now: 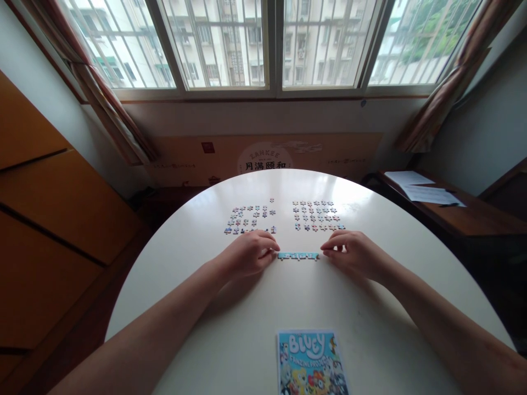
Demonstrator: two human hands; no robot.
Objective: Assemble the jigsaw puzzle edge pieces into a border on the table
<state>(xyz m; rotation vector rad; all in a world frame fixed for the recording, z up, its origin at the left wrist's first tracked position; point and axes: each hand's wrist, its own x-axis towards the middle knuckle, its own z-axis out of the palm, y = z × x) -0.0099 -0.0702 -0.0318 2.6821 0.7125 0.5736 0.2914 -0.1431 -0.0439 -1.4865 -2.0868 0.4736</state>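
Observation:
A short strip of joined jigsaw pieces [298,256], mostly light blue, lies flat on the white round table [255,318]. My left hand [253,252] is at its left end, fingers curled and the thumb and fingertips drawn together against the edge. At the opposite end, my right hand [349,252] has its thumb and fingertips close together on the strip's edge. Any contact under the fingertips is too small to see clearly. Nearer to me lies a picture sheet [312,362] reading "BLUEY", with cartoon animals on a blue ground.
Beyond my hands, loose jigsaw pieces lie in rows, a left group [246,221] and a right group [315,215]. A wooden side table [477,214] with papers [432,193] stands at the right. Wooden cabinets [45,230] are on the left, and a barred window [272,44] is ahead.

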